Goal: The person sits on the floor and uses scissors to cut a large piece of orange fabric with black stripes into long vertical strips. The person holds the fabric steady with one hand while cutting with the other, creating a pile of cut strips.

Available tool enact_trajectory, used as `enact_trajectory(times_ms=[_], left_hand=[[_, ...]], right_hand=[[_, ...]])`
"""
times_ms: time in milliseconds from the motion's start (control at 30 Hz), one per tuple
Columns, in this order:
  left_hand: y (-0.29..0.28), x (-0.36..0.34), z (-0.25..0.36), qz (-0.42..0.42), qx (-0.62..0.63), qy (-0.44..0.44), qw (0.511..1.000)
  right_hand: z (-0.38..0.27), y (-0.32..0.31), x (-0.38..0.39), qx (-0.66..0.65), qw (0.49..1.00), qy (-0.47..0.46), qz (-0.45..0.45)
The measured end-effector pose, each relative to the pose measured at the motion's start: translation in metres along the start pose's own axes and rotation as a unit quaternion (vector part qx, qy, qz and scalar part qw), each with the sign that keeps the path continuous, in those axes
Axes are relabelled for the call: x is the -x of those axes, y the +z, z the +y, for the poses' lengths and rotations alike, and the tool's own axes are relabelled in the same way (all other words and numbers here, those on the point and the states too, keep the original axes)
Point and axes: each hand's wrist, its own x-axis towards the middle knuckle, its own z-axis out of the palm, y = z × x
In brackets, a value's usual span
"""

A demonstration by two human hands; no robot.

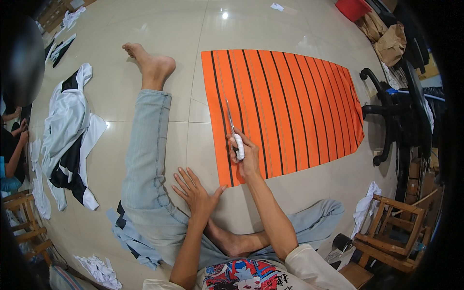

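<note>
A large orange sheet of fabric (295, 116) with black and thin grey stripes lies flat on the tiled floor in front of me. My right hand (245, 153) is wrapped round a pair of scissors (231, 118) with white-wrapped handles. Their blades point away from me over the left part of the sheet, along the stripes; I cannot tell whether they touch it. My left hand (197, 194) has its fingers spread beside the sheet's near left corner, with the thumb tip at that corner.
My outstretched leg (147, 145) lies left of the sheet. White and black garments (70, 140) are heaped further left. A black wheeled chair base (382, 111) stands by the sheet's right end. Wooden stools (391, 232) are at lower right, a red bucket (353, 8) at upper right.
</note>
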Motion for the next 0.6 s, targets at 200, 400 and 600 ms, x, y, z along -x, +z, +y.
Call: enact_trajectory(times_ms=[200, 400, 600], left_hand=[[-0.001, 0.000, 0.001, -0.011, -0.015, -0.002, 1.000], [-0.003, 0.000, 0.000, -0.017, -0.016, -0.009, 1.000], [-0.002, -0.001, 0.002, -0.022, -0.015, -0.011, 1.000]], right_hand=[[0.005, -0.003, -0.005, -0.019, 1.000, -0.004, -0.009], [0.005, -0.001, -0.007, -0.018, 1.000, 0.002, -0.009], [0.009, -0.007, -0.011, 0.000, 1.000, -0.007, -0.024]])
